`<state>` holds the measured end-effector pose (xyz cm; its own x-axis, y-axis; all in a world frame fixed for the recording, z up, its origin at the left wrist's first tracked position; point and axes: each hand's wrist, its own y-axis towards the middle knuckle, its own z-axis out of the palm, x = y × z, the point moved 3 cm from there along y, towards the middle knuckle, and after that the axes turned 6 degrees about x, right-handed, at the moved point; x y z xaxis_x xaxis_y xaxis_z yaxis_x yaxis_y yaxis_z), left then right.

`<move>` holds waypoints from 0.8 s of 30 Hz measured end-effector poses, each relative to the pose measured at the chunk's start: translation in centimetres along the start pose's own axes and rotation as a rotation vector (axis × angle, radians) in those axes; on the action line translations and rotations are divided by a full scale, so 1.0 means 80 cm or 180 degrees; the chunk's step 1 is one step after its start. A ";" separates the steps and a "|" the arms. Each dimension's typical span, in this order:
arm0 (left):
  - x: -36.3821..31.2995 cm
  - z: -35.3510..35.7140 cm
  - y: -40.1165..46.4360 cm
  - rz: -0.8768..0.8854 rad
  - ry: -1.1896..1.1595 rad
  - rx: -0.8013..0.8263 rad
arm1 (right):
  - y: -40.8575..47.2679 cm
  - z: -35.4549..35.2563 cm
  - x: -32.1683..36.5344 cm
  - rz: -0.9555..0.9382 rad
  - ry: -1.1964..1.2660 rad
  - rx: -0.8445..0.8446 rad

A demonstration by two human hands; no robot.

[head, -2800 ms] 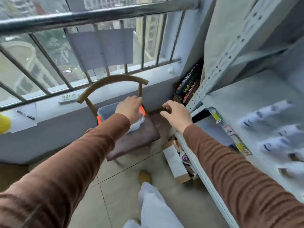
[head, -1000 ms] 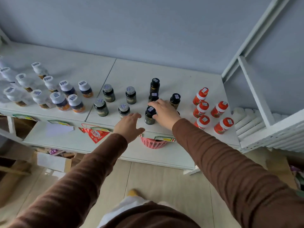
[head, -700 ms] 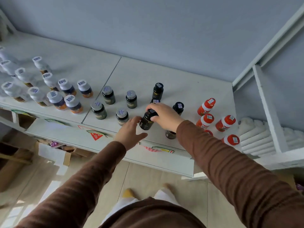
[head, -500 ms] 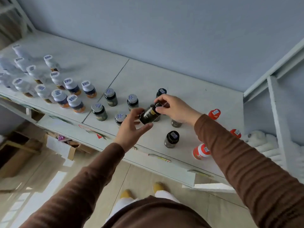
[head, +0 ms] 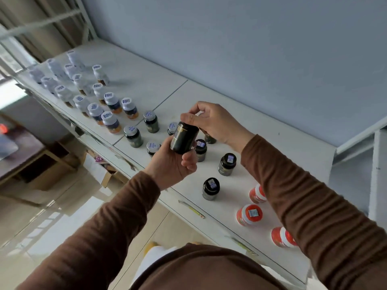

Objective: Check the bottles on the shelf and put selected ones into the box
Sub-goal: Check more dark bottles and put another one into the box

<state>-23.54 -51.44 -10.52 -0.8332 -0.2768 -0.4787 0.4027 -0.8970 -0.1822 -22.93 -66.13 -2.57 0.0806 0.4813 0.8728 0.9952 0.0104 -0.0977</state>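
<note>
- We see the left hand [head: 170, 164] gripping a dark glass bottle with a gold-edged label [head: 184, 138], its fingers [head: 189, 159] curled round the lower body and the thumb along the left side.
- The bottle is held tilted above the white shelf [head: 261, 130], clear of the other bottles.
- The right hand [head: 215, 122] is at the top end of that bottle; its fingers [head: 188, 118] are bent and pinch the cap end, the thumb pressed against the bottle's top.
- On the shelf under the hands, black-capped dark bottles [head: 227, 164] stand upright, each with a small blue sticker on the cap.
- To their left stand grey-capped dark green bottles [head: 150, 122], then a cluster of white-capped bottles with orange bases [head: 111, 122] and paler white bottles [head: 62, 95] farther along.
- At the right, near the shelf's front edge, red and white bottles [head: 249, 214] stand partly behind the right brown sleeve [head: 303, 206].
- Below the shelf, an open cardboard box [head: 104, 172] sits on the floor; we cannot make out its contents.
</note>
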 end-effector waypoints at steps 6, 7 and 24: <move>-0.017 -0.018 -0.031 0.0687 0.1638 -0.0872 | 0.000 -0.005 -0.004 -0.0315 -0.0768 0.0389; -0.019 -0.019 -0.037 0.0774 0.2237 -0.1042 | -0.001 -0.005 -0.005 -0.0366 -0.0776 0.0515; 0.010 -0.091 -0.058 0.0156 0.5797 -0.2281 | -0.005 0.089 -0.073 -0.0344 -0.2159 0.1223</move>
<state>-23.36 -45.00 -16.31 0.3123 0.7544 -0.5773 0.8544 -0.4887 -0.1764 -24.22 -62.70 -11.07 -0.1904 0.8890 0.4164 0.8965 0.3304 -0.2953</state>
